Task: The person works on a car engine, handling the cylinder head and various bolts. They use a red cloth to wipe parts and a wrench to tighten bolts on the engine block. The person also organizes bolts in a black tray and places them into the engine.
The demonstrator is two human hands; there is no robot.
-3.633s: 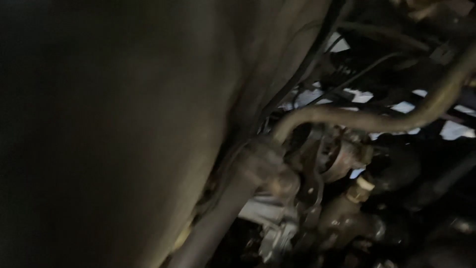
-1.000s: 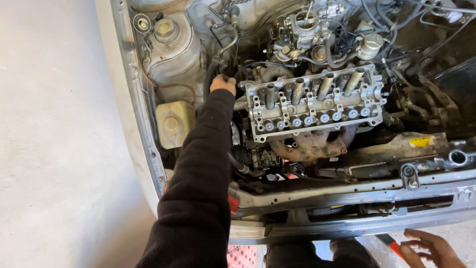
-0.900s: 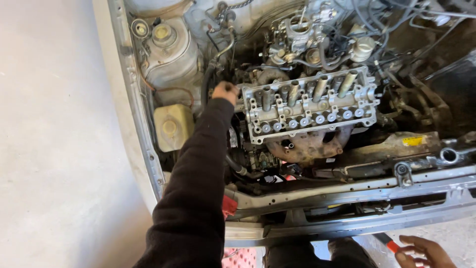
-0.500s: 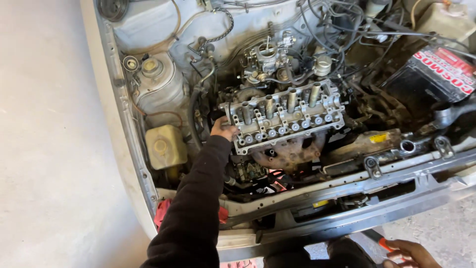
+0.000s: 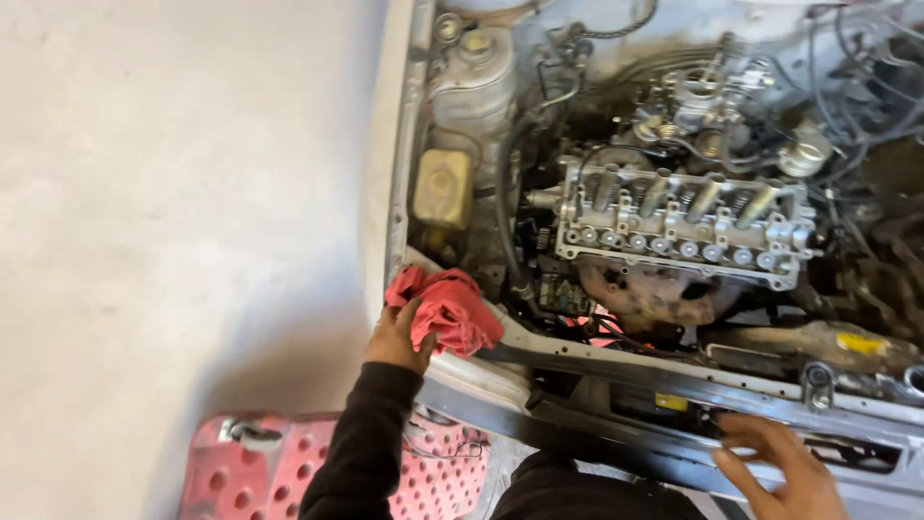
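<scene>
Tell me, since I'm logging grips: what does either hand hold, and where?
The left hand grips the crumpled red cloth rag by its left edge; the right hand holds nothing.

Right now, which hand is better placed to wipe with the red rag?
Left. The left hand already grips the red rag on the car's front corner, while the right hand rests open and empty against the front crossmember, well away from it.

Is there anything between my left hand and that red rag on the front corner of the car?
Nothing visible: the left hand already grips the red rag, which lies on the front edge of the engine bay. The right hand rests apart on the front crossmember.
</scene>
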